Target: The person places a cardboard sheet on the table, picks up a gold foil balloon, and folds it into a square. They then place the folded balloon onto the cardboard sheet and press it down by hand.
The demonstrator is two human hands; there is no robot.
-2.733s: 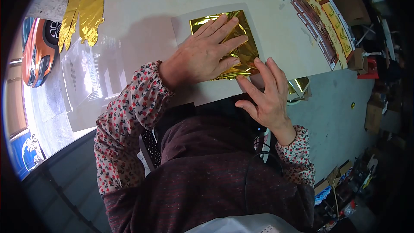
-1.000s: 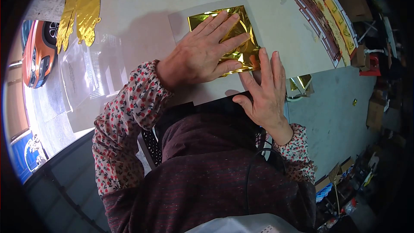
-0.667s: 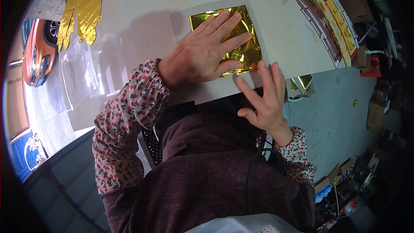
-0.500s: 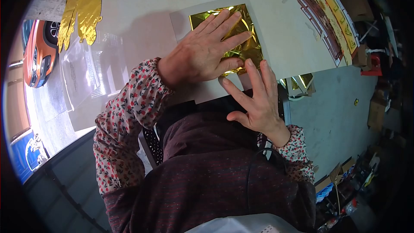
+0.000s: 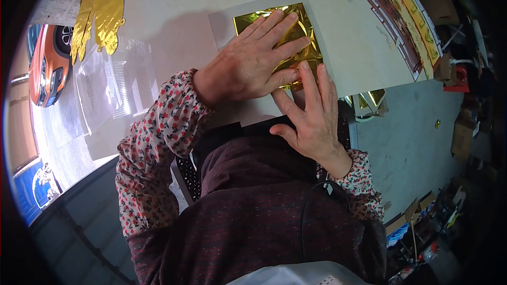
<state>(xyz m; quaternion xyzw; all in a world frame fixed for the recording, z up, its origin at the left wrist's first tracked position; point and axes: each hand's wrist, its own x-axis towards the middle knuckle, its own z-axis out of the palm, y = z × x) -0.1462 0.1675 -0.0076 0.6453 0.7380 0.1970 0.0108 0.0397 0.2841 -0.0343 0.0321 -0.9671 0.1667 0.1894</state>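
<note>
Tabletop (image 5: 174,0), gold foil (image 5: 315,53) upper centre
My open left hand (image 5: 245,68) steadied it; my open right hand (image 5: 316,129) needed light fingertips

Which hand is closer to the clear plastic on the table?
Left. The left hand rests on the gold foil, to the right of the clear plastic; the right hand is farther right, by the foil's near edge.

A hand can pass over the bench (image 5: 351,42) between the gold foil sheet (image 5: 244,22) and the printed strips (image 5: 393,21) along the right edge, or between that sheet and the gold cutouts (image 5: 105,13) at the far left. Left hand (image 5: 251,66) and right hand (image 5: 312,116) block the near-edge approach.
</note>
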